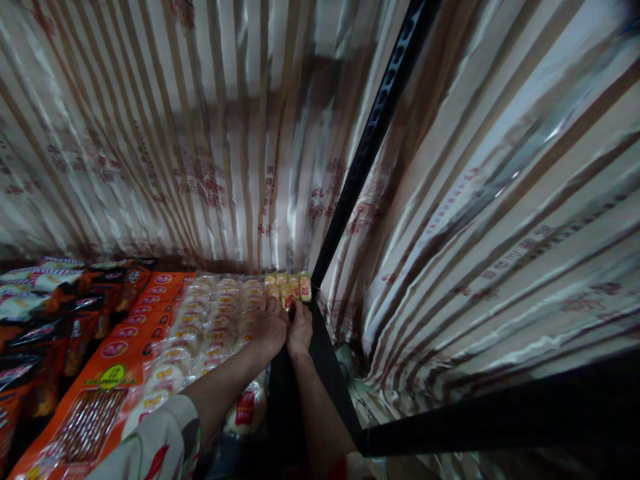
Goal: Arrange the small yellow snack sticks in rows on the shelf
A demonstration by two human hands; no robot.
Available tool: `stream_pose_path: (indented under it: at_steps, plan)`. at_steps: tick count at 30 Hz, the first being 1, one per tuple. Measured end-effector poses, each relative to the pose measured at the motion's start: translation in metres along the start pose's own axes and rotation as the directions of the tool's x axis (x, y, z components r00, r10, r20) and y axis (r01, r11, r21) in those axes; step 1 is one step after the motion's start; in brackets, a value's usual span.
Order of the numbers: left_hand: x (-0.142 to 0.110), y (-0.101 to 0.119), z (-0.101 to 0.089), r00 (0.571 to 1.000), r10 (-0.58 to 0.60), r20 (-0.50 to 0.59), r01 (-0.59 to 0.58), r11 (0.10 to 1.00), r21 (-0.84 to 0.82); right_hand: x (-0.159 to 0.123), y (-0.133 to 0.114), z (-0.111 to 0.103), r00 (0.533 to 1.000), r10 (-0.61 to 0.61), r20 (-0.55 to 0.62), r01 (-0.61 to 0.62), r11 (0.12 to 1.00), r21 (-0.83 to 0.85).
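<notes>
Small yellow snack packets [280,283] stand in short rows in the back corner of a dark shelf [285,420]. One red-and-yellow snack packet [289,298] is between my hands at the front of this group. My left hand [271,327] is closed, fingers bent against that packet, its palm over the edge of the clear-wrapped round cakes [245,400]. From the right, my right hand [300,328] closes on the same packet. The fingertips are dim and partly hidden, so the exact grip is hard to make out.
Orange packs [120,347] overlap in a row to the left. Beyond them lie dark-and-orange snack bags [80,320]. A black perforated post [367,143] rises at the corner, and a black rail [475,393] runs right. Striped printed curtain [225,133] hangs behind.
</notes>
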State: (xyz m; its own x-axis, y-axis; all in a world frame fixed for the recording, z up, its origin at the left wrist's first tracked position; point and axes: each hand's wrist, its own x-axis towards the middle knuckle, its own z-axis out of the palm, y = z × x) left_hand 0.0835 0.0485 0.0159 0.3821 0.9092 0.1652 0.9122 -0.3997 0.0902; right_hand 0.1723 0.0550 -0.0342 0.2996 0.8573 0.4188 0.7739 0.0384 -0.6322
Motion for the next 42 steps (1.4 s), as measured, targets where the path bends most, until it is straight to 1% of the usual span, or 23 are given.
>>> stream_pose_path:
  at_steps: [5, 8, 11, 13, 17, 20, 24, 29, 33, 36, 39, 42]
  plan:
    - [-0.001, 0.0, 0.0, 1.0, -0.004, 0.009, 0.003, 1.0, 0.021, 0.0, 0.002, 0.002, 0.999, -0.028, -0.017, 0.028, 0.999, 0.033]
    - [-0.002, 0.0, -0.002, 0.999, -0.022, 0.037, 0.02, 0.999, 0.038, 0.0, 0.003, 0.002, 0.999, -0.051, -0.018, 0.052, 0.997, 0.052]
    - [-0.001, 0.001, -0.001, 0.998, -0.03, 0.063, 0.028, 0.999, 0.029, 0.0, 0.002, 0.001, 0.999, -0.047, -0.007, 0.047, 0.997, 0.063]
    - [0.001, 0.001, 0.002, 0.998, -0.035, 0.043, 0.035, 0.999, 0.009, 0.0, 0.001, 0.0, 0.999, -0.039, 0.003, 0.039, 0.997, 0.066]
    - [0.002, 0.0, 0.011, 0.999, -0.027, -0.033, 0.027, 1.0, -0.008, 0.001, 0.0, -0.002, 0.998, -0.048, 0.029, 0.046, 0.997, 0.068]
    - [0.002, 0.001, 0.013, 0.998, -0.013, -0.065, 0.012, 1.0, -0.004, 0.0, 0.0, -0.002, 0.999, -0.045, 0.025, 0.042, 0.996, 0.079]
    - [0.001, 0.003, 0.007, 1.0, -0.003, -0.026, 0.004, 0.999, 0.044, 0.0, 0.001, -0.001, 0.999, -0.034, 0.016, 0.032, 0.997, 0.076]
    - [0.003, 0.006, 0.005, 0.999, -0.046, 0.028, 0.044, 0.997, 0.071, -0.001, 0.0, -0.002, 0.999, -0.028, 0.021, 0.027, 0.996, 0.085]
    - [0.002, 0.005, 0.008, 0.998, -0.052, 0.031, 0.051, 0.998, 0.029, -0.001, -0.001, -0.004, 0.999, -0.027, 0.021, 0.026, 0.996, 0.083]
    - [0.0, 0.005, 0.006, 1.0, -0.03, 0.006, 0.029, 0.998, 0.048, -0.001, 0.0, -0.003, 0.999, -0.034, 0.004, 0.034, 0.996, 0.086]
    - [-0.004, 0.008, -0.002, 1.0, 0.01, -0.02, -0.008, 0.995, 0.098, -0.001, 0.004, 0.0, 0.999, -0.033, -0.027, 0.036, 0.992, 0.125]
    - [-0.008, 0.012, -0.013, 1.0, 0.023, -0.012, -0.021, 0.992, 0.123, -0.001, 0.008, 0.003, 0.997, -0.044, -0.07, 0.056, 0.981, 0.185]
